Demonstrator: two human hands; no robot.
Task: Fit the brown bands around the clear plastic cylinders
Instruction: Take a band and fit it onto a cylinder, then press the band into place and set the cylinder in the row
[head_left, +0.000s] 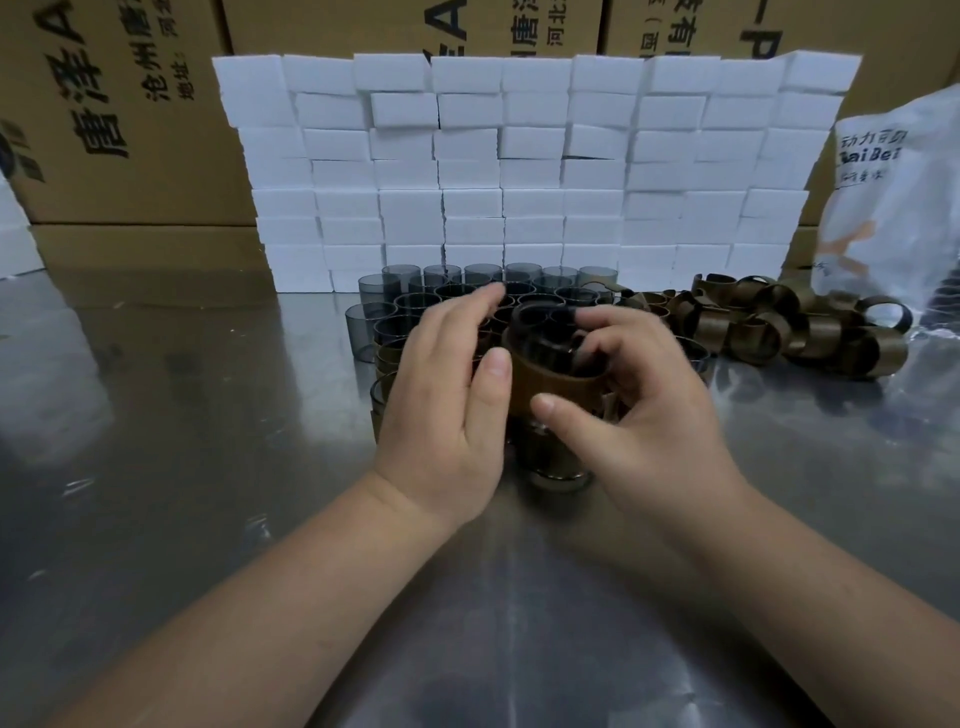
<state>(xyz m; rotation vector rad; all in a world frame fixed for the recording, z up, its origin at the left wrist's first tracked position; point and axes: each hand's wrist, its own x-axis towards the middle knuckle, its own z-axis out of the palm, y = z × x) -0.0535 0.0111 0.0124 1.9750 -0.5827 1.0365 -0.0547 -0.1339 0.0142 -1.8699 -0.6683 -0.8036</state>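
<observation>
Hands meet on one cylinder (545, 332) over the middle of the table (182, 467). The right hand (639, 410) grips it, fingers curled over its rim and thumb on the brown band (550, 387) around its lower half. The left hand (447, 395) has nearly straight fingers, its thumb pressing the band's left side. To seat it well, I would push evenly all round so the band sits square, not tilted. Bare cylinders (415, 296) stand beyond, loose bands (810, 327) lie heaped to the right, and white blocks (519, 171) are stacked at the far side.
</observation>
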